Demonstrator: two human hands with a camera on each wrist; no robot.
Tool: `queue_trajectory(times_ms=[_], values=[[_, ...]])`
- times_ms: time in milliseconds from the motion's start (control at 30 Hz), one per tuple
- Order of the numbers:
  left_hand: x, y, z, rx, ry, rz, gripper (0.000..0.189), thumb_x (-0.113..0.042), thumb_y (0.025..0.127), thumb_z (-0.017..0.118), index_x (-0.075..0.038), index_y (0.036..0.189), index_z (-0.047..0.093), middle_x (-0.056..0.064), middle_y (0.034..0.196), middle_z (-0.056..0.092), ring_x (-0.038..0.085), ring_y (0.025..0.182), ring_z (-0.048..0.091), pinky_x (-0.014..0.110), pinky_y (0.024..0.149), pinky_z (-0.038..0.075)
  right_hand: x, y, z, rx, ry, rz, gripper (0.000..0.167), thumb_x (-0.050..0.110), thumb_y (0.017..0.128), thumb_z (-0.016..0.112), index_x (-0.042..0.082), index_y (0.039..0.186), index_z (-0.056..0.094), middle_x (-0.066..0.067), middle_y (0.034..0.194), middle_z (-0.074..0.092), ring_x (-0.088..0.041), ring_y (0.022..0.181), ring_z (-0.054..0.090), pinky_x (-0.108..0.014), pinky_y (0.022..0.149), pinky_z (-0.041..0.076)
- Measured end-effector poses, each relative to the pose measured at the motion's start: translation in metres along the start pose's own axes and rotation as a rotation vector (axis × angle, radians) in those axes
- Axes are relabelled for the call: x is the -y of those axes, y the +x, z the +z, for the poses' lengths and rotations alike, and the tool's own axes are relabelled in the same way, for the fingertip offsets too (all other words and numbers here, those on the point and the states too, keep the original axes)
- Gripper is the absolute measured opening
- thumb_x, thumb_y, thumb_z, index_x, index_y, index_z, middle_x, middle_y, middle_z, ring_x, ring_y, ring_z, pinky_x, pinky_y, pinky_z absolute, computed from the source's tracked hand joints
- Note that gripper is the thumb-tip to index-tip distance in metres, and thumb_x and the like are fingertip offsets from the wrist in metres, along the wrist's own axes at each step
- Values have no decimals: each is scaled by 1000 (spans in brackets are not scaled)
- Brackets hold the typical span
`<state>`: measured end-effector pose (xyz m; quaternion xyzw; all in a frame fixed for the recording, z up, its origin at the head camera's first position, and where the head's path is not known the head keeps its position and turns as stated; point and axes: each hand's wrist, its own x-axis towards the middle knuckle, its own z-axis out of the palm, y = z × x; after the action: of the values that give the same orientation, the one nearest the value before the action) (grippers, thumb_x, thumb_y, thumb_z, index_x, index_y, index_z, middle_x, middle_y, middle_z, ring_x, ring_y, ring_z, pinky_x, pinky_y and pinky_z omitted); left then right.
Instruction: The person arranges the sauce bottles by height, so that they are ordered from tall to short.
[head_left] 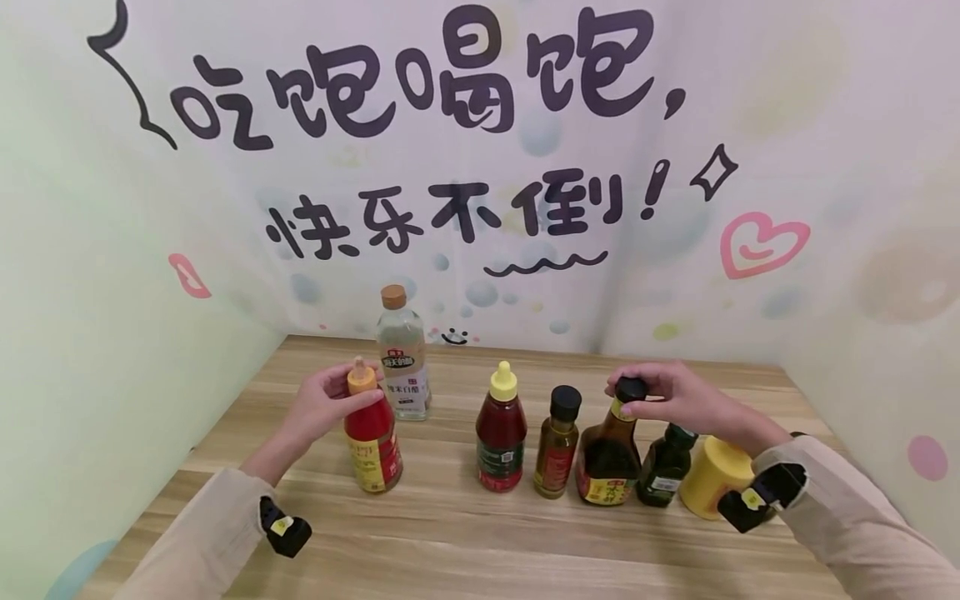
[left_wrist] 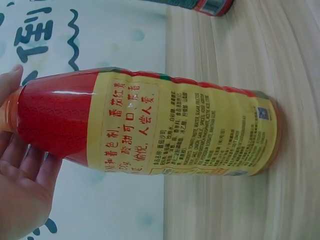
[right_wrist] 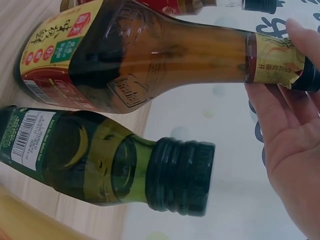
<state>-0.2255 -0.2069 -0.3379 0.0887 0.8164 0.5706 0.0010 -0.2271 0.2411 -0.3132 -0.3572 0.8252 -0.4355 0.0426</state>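
Observation:
My left hand point(head_left: 327, 402) grips a red ketchup bottle point(head_left: 369, 446) round its upper part, just under the orange cap. Its yellow label point(left_wrist: 190, 127) fills much of the left wrist view, and the bottle stands upright at the table's left. On the right, my right hand point(head_left: 675, 398) holds a dark soy sauce bottle point(head_left: 609, 454) by the neck, thumb and fingers on either side below the black cap. Close beside it stands a small green bottle point(right_wrist: 100, 155) with a ridged dark cap, which the right hand does not touch.
Behind the ketchup stands a clear vinegar bottle point(head_left: 405, 358). Between the hands are a dark red bottle point(head_left: 501, 437) with a yellow nozzle and a small black-capped bottle point(head_left: 557, 446). A yellow container point(head_left: 716, 479) sits under the right wrist. A printed cloth point(head_left: 465, 275) hangs behind the wooden table point(head_left: 450, 550).

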Motion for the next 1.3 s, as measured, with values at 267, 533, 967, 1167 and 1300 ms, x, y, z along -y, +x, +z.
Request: queue_trajectory(times_ms=[267, 533, 967, 1167, 1300], values=[[-10, 2, 8, 55, 0, 17, 53, -28, 78, 68, 1, 119, 51, 19, 115, 55, 26, 103, 54, 38, 84, 46, 0, 0, 1, -10, 19, -10, 30, 3, 80, 63, -3, 109, 56, -9, 104, 60, -12, 89, 60, -25, 71, 50], [-20, 9, 23, 87, 49, 28, 50, -24, 78, 68, 1, 118, 52, 18, 115, 55, 28, 101, 54, 38, 81, 47, -1, -2, 1, -15, 8, 3, 31, 5, 80, 63, -2, 110, 56, -9, 103, 60, -12, 89, 60, -26, 71, 50], [-34, 35, 58, 73, 76, 77, 44, -19, 78, 69, 0, 115, 55, 14, 107, 59, 26, 96, 56, 37, 79, 48, -1, -3, 0, -15, 11, 25, 32, 6, 81, 63, -2, 111, 55, -20, 106, 58, -12, 89, 60, -25, 71, 50], [-38, 46, 69, 43, 111, 63, 50, -21, 76, 70, -1, 119, 53, 15, 115, 55, 26, 98, 55, 37, 80, 48, 0, -2, 1, -7, 30, -8, 32, 3, 81, 62, -3, 111, 55, -14, 105, 60, -13, 89, 60, -26, 71, 50], [-42, 53, 72, 35, 118, 67, 53, -22, 77, 70, -2, 122, 50, 14, 120, 53, 26, 102, 54, 38, 82, 47, -1, -1, 2, -2, 45, -23, 31, 2, 81, 61, -3, 111, 55, -11, 105, 60, -14, 89, 60, -27, 70, 51]])
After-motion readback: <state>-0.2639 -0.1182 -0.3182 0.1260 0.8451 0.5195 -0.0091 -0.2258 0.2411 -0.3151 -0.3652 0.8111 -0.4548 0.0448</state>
